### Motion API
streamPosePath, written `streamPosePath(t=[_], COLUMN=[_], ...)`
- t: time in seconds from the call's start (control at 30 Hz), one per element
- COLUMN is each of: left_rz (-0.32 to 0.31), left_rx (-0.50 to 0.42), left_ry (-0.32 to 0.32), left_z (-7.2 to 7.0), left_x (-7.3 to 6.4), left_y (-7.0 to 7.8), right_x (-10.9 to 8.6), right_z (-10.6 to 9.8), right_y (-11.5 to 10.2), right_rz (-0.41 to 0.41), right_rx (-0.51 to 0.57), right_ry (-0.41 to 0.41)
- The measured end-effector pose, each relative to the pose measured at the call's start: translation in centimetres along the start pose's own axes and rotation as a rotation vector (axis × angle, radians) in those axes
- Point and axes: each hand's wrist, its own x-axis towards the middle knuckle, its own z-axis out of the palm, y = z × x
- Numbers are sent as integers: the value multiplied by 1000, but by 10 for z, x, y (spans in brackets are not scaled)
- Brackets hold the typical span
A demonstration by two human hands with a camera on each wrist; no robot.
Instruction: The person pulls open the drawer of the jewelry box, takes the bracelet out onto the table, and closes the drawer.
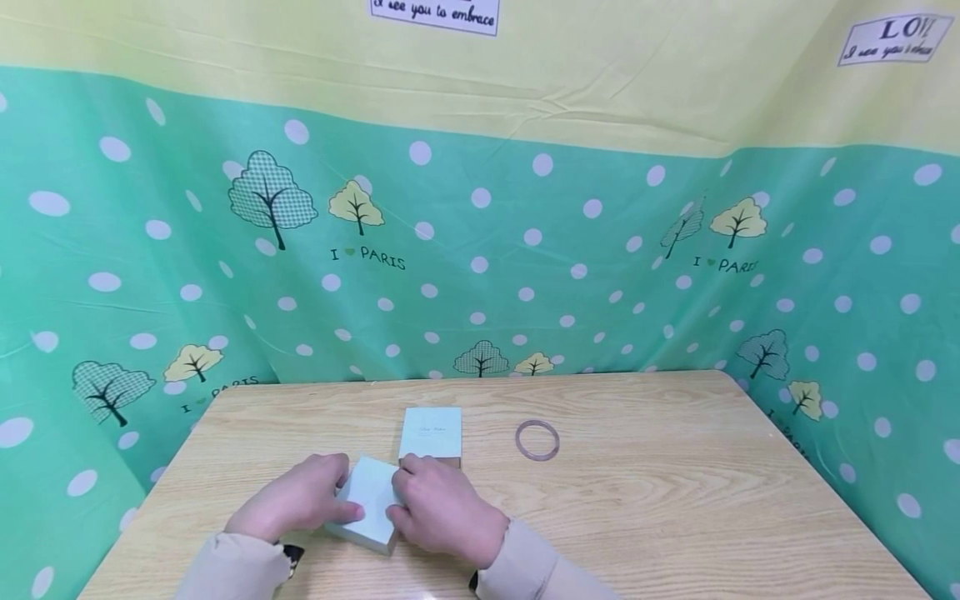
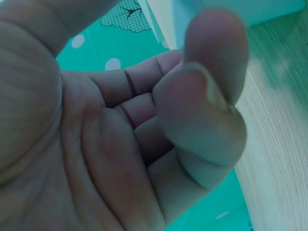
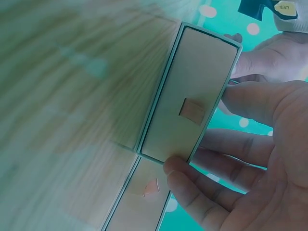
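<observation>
A pale blue box (image 1: pixel 372 487) is held between both hands above the near left part of the table. My left hand (image 1: pixel 300 493) grips its left side, the thumb lying on the top. My right hand (image 1: pixel 444 510) pinches its right side. The right wrist view shows the box's brown end face (image 3: pixel 192 91) with a small pinkish tab (image 3: pixel 193 111) on it. In the left wrist view only a corner of a box (image 2: pixel 274 10) shows past the fingertips. Just behind the hands lies a second pale blue box (image 1: pixel 431 433) with small print on its lid.
A translucent purplish bangle (image 1: pixel 538 457) lies flat to the right of the second box. The wooden table (image 1: pixel 675 500) is bordered at the back and sides by a green dotted curtain (image 1: pixel 480 292) with tree prints.
</observation>
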Motion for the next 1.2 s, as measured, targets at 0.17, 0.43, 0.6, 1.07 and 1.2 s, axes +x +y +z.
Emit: streamPosePath(t=[0.17, 0.43, 0.6, 1.07, 1.2], left_rz=[10, 23, 20, 41, 45], left_rx=[-2, -8, -17, 0, -2], left_ry=[6, 4, -5, 24, 25], left_z=[1, 3, 3, 7, 8], left_x=[0, 1, 1, -1, -1], left_y=[2, 3, 5, 6, 7], right_x=[-2, -4, -7, -8, -9], right_z=[0, -1, -2, -3, -4], right_y=[2, 4, 4, 6, 7], right_rz=[1, 16, 26, 23, 25], right_rx=[4, 13, 8, 21, 17], right_ry=[-1, -17, -19, -25, -20])
